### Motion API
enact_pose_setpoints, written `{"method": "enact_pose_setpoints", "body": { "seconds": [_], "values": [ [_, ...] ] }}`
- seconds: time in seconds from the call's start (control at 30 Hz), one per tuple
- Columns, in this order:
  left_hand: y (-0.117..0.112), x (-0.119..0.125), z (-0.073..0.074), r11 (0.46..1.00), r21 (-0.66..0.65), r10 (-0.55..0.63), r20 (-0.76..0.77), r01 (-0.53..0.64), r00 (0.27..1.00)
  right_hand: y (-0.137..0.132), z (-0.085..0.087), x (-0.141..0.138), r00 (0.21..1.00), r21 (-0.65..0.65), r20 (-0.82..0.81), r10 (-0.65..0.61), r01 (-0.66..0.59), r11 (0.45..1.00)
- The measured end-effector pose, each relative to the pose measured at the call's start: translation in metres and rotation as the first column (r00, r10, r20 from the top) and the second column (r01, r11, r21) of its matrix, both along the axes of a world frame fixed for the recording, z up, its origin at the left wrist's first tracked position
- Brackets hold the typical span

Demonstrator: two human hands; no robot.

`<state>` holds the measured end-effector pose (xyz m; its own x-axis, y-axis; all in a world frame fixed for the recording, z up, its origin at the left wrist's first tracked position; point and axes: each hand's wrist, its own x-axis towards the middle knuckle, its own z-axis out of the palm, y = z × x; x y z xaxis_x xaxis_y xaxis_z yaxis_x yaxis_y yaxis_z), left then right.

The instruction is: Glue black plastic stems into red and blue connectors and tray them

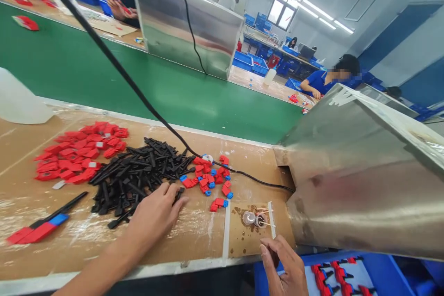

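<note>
My left hand [157, 212] is closed at the right edge of a pile of black plastic sticks [138, 171]. A black plastic stick [179, 193] shows between its thumb and fingers. My right hand [286, 263] hovers at the table's front edge, fingers curled and thumb near the index finger; whether anything is pinched there is hidden. Just beyond it, two small cups [255, 218] with thin sticks stand on a stained, taped board [239, 240]. Small red-and-blue plastic pieces [210, 175] lie scattered to the right of the black pile.
Red parts [81, 150] are heaped at left, near a joined red, blue and black piece [41, 231]. A black cable [138, 90] crosses above the table. A metal panel [357, 171] stands at right, above a blue bin [385, 268]. Beyond the green belt [166, 88], people sit working.
</note>
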<state>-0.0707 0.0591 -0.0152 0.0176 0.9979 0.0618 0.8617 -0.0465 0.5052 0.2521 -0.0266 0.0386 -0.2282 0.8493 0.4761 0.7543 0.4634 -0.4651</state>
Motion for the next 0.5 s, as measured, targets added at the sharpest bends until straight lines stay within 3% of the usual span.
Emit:
{"method": "enact_pose_setpoints", "body": {
  "seconds": [0.2, 0.27, 0.33, 0.37, 0.4, 0.43, 0.5],
  "values": [
    [0.015, 0.018, 0.015, 0.987, -0.135, -0.098, -0.086, 0.086, 0.992, -0.019, 0.013, 0.004, 0.990, -0.031, -0.022, -0.139, 0.138, 0.990],
    [0.008, 0.015, 0.020, 0.984, -0.153, -0.104, -0.082, 0.091, 0.991, -0.027, 0.014, 0.002, 0.987, -0.115, -0.052, -0.151, 0.145, 0.983],
    [-0.007, 0.011, 0.024, 0.979, -0.186, -0.070, 0.094, 0.086, 0.993, -0.032, 0.012, -0.006, 0.984, -0.282, -0.107, -0.145, 0.110, 0.953],
    [-0.017, 0.009, 0.026, 0.972, -0.218, -0.031, 0.276, 0.093, 0.961, -0.033, 0.009, -0.014, 0.978, -0.394, -0.155, -0.141, 0.070, 0.917],
    [-0.027, 0.009, 0.028, 0.963, -0.252, 0.046, 0.490, 0.091, 0.871, -0.033, 0.006, -0.024, 0.963, -0.514, -0.230, -0.141, 0.002, 0.858],
    [-0.039, 0.010, 0.030, 0.946, -0.299, 0.120, 0.676, 0.121, 0.727, -0.032, 0.003, -0.036, 0.932, -0.633, -0.332, -0.145, -0.107, 0.767],
    [-0.060, 0.017, 0.035, 0.943, -0.333, 0.282, 0.830, 0.022, 0.481, -0.027, -0.002, -0.063, 0.798, -0.755, -0.569, -0.200, -0.411, 0.511]
  ]
}}
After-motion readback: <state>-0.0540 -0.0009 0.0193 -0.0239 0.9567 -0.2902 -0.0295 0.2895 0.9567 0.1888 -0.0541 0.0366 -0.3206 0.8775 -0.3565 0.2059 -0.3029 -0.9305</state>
